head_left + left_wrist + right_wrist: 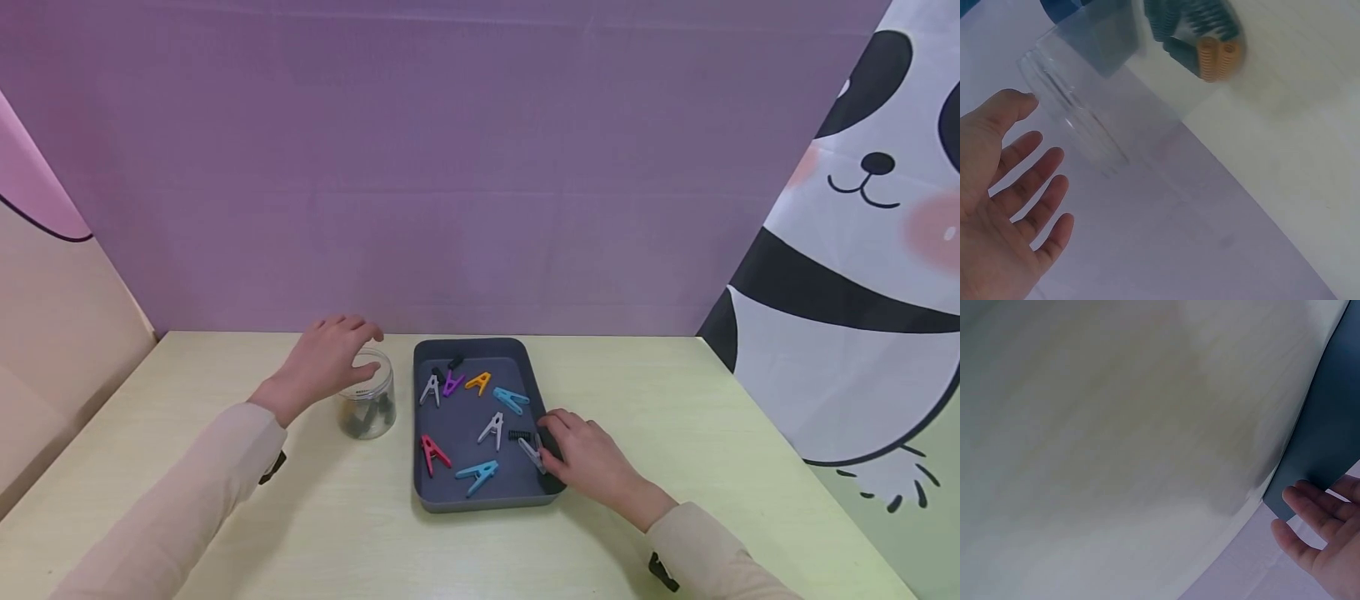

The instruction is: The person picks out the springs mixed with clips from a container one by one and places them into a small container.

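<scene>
A pale wood-grain counter (637, 400) is meeting a purple cloth backdrop (450, 167), a black-and-white panda print (862, 333) hanging at right. A dark grey rectangular tray (462, 422) of variously coloured clips (480, 473) is lying there. The loose-fingered left hand (326, 358) is partly hiding a clear round jar (366, 419) beside it; the relaxed right hand (592, 454) is touching the tray's right edge.

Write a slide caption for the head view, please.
Left fingers near a jar, right fingers at a tray of clips.

Both arms (180, 500) extend forward, left grip (326, 360) with relaxed, spread fingers (1044, 203), right grip (588, 454) with fingers gently bent.
</scene>
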`<state>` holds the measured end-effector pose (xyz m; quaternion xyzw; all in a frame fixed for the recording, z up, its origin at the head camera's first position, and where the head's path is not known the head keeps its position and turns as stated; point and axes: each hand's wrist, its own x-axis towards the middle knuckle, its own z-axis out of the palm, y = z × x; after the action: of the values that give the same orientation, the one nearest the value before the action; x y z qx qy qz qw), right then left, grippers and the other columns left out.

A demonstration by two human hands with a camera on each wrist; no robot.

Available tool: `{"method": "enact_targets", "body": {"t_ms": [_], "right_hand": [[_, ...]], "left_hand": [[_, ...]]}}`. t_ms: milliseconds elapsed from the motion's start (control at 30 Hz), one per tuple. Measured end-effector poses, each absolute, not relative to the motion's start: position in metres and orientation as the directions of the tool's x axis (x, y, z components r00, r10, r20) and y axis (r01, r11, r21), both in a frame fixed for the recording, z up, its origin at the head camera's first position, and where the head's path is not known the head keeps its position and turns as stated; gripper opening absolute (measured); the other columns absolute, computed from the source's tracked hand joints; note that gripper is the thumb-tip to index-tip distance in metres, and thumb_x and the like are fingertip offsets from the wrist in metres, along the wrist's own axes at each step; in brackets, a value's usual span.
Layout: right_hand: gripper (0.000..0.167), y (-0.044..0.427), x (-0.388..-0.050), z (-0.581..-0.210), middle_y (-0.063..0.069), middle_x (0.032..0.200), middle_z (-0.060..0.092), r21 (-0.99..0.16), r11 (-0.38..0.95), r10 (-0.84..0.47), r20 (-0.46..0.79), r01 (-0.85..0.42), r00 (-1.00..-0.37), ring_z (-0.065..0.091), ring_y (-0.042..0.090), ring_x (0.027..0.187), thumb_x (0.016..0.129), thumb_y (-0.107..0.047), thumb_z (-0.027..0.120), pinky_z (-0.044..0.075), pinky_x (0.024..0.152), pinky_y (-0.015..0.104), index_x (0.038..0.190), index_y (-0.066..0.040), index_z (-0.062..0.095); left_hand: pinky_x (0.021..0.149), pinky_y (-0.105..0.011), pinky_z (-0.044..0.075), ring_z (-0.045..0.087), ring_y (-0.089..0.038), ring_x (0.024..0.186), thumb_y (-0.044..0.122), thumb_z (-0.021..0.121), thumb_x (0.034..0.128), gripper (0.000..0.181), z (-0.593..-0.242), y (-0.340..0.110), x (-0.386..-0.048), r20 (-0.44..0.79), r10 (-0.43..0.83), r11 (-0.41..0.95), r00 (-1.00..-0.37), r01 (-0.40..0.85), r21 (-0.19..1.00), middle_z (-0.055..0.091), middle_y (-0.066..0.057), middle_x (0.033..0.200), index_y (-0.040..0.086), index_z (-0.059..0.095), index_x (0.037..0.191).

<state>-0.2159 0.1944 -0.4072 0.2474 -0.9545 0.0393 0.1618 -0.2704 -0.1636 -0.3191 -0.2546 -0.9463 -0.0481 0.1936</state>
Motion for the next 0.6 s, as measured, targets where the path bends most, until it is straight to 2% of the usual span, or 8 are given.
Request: {"method": "enact_targets", "body": {"t_ms": [600], "right_hand": [[0.033, 0.194, -0.216, -0.407, 0.007, 0.107, 0.06, 0.002, 0.876, -0.457, 0.324, -0.483, -0.828, 0.058, 0.02, 0.096, 0.081, -0.026, 0.063, 0.049, 0.074, 0.037, 0.106, -0.004, 0.059]], "left_hand": [[0.096, -0.045, 0.039, 0.051, -0.026, 0.11, 0.038, 0.064, 0.0816, 0.037, -0.325, -0.114, -0.278, 0.281, 0.462, 0.877, -0.841, 0.481, 0.001, 0.06, -0.003, 0.115, 0.017, 0.061, 0.111]]}}
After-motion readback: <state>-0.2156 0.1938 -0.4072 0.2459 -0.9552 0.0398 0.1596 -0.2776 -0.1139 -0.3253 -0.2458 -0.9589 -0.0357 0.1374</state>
